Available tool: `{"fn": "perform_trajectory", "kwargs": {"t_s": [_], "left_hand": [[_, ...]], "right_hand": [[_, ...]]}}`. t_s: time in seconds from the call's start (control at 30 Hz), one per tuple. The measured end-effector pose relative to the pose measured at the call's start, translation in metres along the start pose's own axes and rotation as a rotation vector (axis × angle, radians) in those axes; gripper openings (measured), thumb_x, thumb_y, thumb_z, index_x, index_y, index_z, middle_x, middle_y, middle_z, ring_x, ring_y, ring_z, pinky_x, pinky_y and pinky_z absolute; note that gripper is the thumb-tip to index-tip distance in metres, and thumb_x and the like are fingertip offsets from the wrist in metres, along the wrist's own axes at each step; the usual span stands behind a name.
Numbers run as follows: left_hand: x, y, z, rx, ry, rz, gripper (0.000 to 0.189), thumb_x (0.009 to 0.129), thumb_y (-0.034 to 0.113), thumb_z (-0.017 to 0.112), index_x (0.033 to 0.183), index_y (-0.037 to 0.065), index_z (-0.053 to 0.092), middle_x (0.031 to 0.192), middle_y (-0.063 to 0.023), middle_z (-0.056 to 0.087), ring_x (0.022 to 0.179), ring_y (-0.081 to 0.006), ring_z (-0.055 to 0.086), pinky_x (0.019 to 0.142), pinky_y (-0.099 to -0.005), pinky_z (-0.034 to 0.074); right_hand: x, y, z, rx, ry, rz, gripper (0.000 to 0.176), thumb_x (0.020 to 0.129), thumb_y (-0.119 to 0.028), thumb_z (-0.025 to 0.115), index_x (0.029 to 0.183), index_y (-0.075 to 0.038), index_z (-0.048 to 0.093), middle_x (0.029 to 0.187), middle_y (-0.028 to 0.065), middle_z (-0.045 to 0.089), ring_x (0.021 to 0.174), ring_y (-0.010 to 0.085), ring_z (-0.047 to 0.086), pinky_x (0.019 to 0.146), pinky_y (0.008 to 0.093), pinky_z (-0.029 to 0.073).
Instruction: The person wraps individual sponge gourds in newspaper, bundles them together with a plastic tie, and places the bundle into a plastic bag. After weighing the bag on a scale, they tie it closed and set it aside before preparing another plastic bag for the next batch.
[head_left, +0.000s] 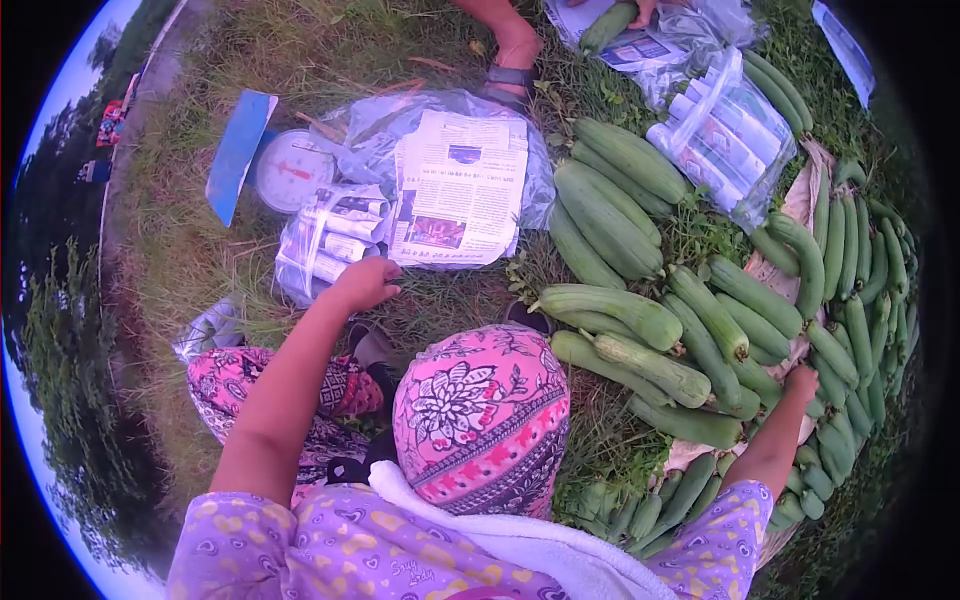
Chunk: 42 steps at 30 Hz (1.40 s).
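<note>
My left hand (368, 284) hangs near the lower left corner of the printed newspaper sheets (460, 185), beside a plastic bag of wrapped rolls (335, 235). Its fingers are bent together, and whatever may be in them is hidden. Over on the right, my right hand (800, 384) reaches down among green gourds (835, 352) at the edge of the pile; its fingers are too small and hidden to read. Large gourds (610, 215) lie between the newspaper and that pile.
A round dial scale (293, 170) stands beside a blue board (240, 155). Another person's foot (515, 55) is beyond the newspaper. At the top, another person's hand (643, 12) touches a gourd (608, 27). A second bag of wrapped rolls (725, 140) lies on the grass.
</note>
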<state>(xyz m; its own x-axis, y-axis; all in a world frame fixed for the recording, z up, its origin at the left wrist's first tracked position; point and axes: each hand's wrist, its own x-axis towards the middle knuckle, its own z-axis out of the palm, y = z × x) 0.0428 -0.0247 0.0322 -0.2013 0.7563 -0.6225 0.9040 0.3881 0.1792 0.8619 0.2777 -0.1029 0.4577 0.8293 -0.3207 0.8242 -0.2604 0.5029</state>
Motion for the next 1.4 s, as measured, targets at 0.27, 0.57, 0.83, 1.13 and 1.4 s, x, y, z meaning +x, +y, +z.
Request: {"fn": "perform_trajectory", "kwargs": {"t_s": [0.27,0.57,0.83,1.13,1.4], "left_hand": [[0.041,0.022,0.020,0.044,0.223,0.153,0.041,0.071,0.017,0.070,0.109,0.008,0.058,0.114,-0.0119,0.054,0.105,-0.0311,0.054,0.091,-0.0399,0.045],[0.070,0.010,0.052,0.089,0.297,0.200,0.066,0.068,0.014,0.073,0.128,0.008,0.047,0.134,-0.0113,0.042,0.122,-0.0319,0.042,0.101,-0.0405,0.038],[0.080,-0.005,0.069,0.073,0.350,0.261,0.064,0.067,0.004,0.068,0.128,0.007,0.047,0.135,-0.0106,0.043,0.125,-0.0318,0.040,0.104,-0.0389,0.036],[0.086,-0.013,0.078,-0.020,0.374,0.266,0.061,0.068,0.000,0.063,0.127,0.005,0.050,0.132,-0.0088,0.047,0.125,-0.0273,0.042,0.104,-0.0352,0.037],[0.084,-0.011,0.070,-0.122,0.435,0.256,0.049,0.069,0.004,0.062,0.117,0.003,0.057,0.125,-0.0081,0.053,0.119,-0.0257,0.046,0.102,-0.0337,0.039]], "right_hand": [[-0.045,0.027,-0.029,0.169,0.303,-0.006,0.037,0.084,-0.020,0.056,0.118,-0.006,0.055,0.112,0.0156,0.060,0.107,0.0357,0.056,0.089,0.0437,0.045],[-0.072,0.105,-0.097,1.278,0.669,0.278,0.053,0.090,-0.034,0.056,0.128,0.001,0.047,0.116,0.0148,0.061,0.103,0.0262,0.060,0.087,0.0366,0.046],[-0.105,-0.041,-0.231,2.762,-0.167,-1.053,0.073,0.081,-0.031,0.067,0.132,0.010,0.035,0.137,0.0257,0.038,0.130,0.0408,0.033,0.113,0.0532,0.018],[-0.408,-0.494,-0.305,0.808,-0.225,-1.476,0.061,0.061,-0.037,0.080,0.109,-0.006,0.058,0.099,0.0200,0.063,0.092,0.0324,0.062,0.080,0.0382,0.048],[-0.442,-0.579,-0.215,0.519,0.188,-1.718,0.046,0.064,-0.016,0.075,0.106,-0.009,0.057,0.102,0.0120,0.056,0.101,0.0286,0.053,0.083,0.0397,0.046]]}}
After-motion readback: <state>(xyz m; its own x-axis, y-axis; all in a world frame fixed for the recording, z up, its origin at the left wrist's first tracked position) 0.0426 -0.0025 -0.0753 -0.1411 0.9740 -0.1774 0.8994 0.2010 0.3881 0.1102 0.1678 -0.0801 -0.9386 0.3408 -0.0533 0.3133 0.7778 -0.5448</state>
